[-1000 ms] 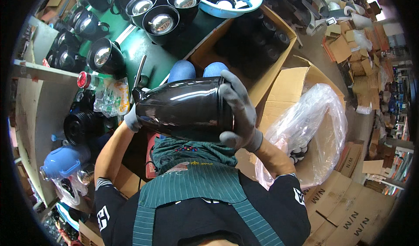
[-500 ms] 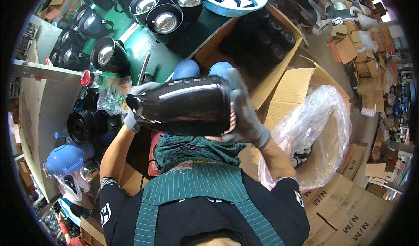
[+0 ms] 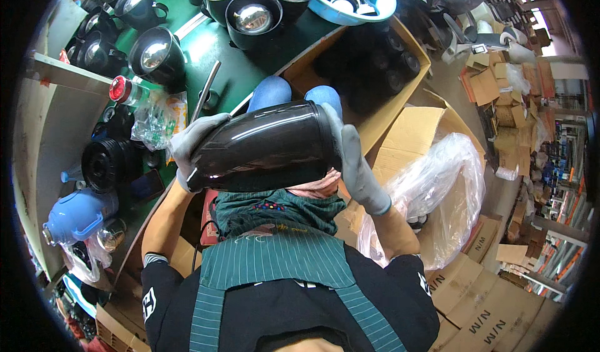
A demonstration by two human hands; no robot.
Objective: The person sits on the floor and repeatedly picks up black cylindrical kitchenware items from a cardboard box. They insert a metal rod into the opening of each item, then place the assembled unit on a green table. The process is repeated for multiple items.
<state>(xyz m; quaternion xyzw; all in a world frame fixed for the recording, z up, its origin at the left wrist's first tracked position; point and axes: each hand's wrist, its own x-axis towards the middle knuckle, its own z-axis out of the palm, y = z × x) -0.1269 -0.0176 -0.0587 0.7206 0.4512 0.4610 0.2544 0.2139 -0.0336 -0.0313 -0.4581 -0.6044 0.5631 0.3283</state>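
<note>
A glossy black jug body (image 3: 262, 149), long and tapered, lies sideways above my lap between my two gloved hands. My left hand (image 3: 192, 144), in a grey glove, is wrapped round its narrower left end, thumb side on top. At the wide right end, my right hand (image 3: 359, 168), also gloved, lies against the rim with long fingers along the edge; part of its grip is hidden by the jug. Just under the wide end, a pinkish cloth (image 3: 319, 184) shows on my lap.
Several black jugs with silvery insides, one a jug (image 3: 253, 18), stand on the green table (image 3: 206, 52). A blue basin (image 3: 350, 16) holds small parts. Beyond my knees is a carton (image 3: 415, 68) of black pieces; at right, a plastic-lined carton (image 3: 409, 133). A blue bottle (image 3: 78, 214) stands left.
The jug body has rolled in my hands, so its notched edge no longer shows on top. My left hand now covers more of the narrow end. My head view has shifted slightly.
</note>
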